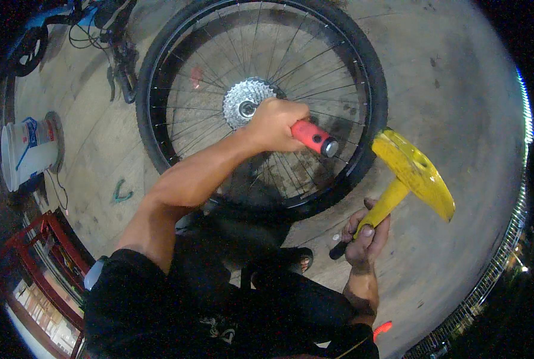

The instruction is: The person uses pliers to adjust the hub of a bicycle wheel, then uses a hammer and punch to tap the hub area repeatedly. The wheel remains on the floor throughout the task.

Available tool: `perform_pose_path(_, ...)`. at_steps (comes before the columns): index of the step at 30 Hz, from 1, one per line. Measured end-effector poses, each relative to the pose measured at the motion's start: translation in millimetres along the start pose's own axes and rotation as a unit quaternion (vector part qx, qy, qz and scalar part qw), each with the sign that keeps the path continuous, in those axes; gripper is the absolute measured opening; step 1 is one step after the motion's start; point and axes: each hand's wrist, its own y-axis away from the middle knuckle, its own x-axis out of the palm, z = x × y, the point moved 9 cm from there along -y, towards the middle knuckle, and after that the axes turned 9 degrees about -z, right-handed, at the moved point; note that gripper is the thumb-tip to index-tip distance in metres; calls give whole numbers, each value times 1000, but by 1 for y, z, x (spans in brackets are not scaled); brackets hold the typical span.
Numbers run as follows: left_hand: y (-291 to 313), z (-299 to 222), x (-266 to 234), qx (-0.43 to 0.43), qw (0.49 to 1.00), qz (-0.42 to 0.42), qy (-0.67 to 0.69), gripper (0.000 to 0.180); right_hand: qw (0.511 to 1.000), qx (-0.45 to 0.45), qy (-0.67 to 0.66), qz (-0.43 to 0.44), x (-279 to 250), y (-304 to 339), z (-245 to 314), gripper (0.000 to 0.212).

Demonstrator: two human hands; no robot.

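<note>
A bicycle wheel [373, 78] lies flat on the floor in front of me, its silver cassette [238, 99] facing up. My left hand [277, 124] is wrapped round the red handle of a tool [310, 137] with a metal cap on its end. That handle slants over the spokes; the tool's other end is hidden by my hand, next to the cassette. To the right of the tyre, my right hand [367, 239] grips a yellow hammer [413, 170] by its yellow handle. The hammer's long head is raised, wide at one end and curved at the other.
At the left stands a white bucket [30, 152]. Part of a bicycle [120, 54] shows at the upper left. A red metal frame [39, 269] is at the lower left, and a small green hook-shaped piece [121, 191] lies on the concrete floor [93, 131].
</note>
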Motion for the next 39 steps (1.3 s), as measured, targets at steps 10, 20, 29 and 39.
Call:
perform_pose_path(10, -2, 0, 6, -4, 999, -1, -38, 24, 997, -70, -3, 34, 11, 9, -30, 33)
perform_pose_path(20, 0, 6, 0, -26, 997, -39, -65, 24, 957, -38, -276, -78, -43, -9, 9, 49)
perform_pose_path(29, 3, -4, 3, 13, 998, -49, -35, 23, 981, -22, -181, -65, -22, -5, 9, 56)
perform_pose_path(39, 2, -3, 0, 7, 996, -69, -48, 26, 989, -39, -139, 9, 1, -4, 3, 56)
